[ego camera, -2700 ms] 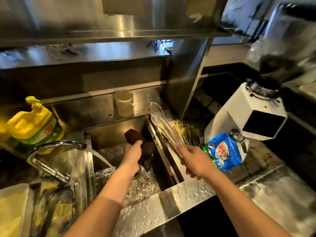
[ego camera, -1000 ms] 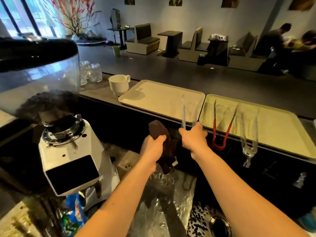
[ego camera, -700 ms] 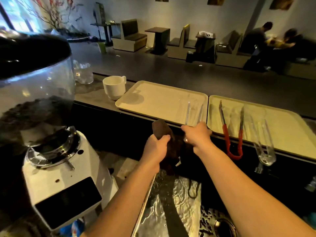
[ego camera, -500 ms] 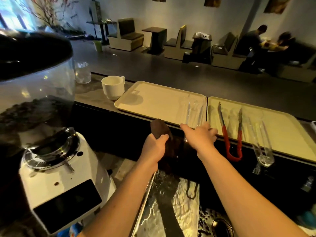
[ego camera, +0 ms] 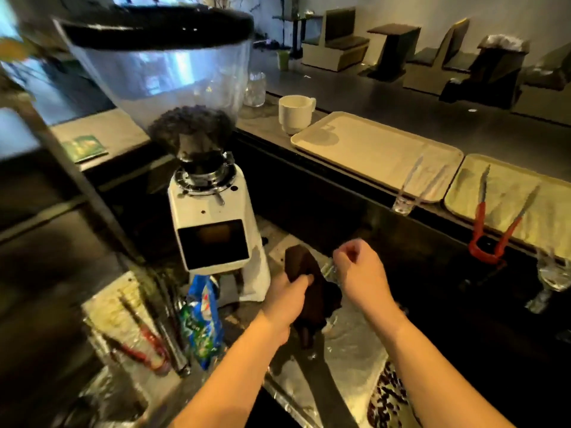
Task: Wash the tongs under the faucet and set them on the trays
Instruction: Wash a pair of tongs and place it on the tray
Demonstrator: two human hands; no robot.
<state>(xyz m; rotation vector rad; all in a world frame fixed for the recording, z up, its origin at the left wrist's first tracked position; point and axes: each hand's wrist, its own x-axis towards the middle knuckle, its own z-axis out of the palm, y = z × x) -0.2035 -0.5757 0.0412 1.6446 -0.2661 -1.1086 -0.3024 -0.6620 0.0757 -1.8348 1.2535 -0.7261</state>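
- Café bar, dim light; dark raised tabletop [ego camera: 401, 118] runs from centre to the right edge, seating booths behind it.
- Two cream rectangular plastic trays on that tabletop, side by side, short edges nearly touching: left tray [ego camera: 364, 143], right tray [ego camera: 506, 193].
- Clear plastic tongs [ego camera: 417, 183] lie at the left tray's near-right corner, tips on the tray, hinge end overhanging the tabletop's near edge.
- Red-handled metal tongs [ego camera: 491, 223] on the right tray's near-left part, arms spread, red hinge end hanging over the near edge.
- Another clear item [ego camera: 553, 273] at the right edge of frame, past the right tray's near edge; too blurred to identify.
- White ceramic cup [ego camera: 295, 112] on the tabletop just beyond the left tray's far-left corner.
- White coffee grinder with clear bean hopper [ego camera: 210, 211] stands on the lower steel tabletop [ego camera: 355, 350], left of the hands.
- Blue printed plastic pouch [ego camera: 202, 325] at the grinder's base; more red-handled tongs [ego camera: 136, 347] on the wet surface at lower left.
- Left hand [ego camera: 287, 301]: fingers closed around a dark brown cloth [ego camera: 309, 285], cloth sticks up above the fist and hangs below it.
- Right hand [ego camera: 361, 273]: fingers loosely curled, holding nothing, just right of the cloth, below the tabletop's near edge, well apart from the clear tongs.
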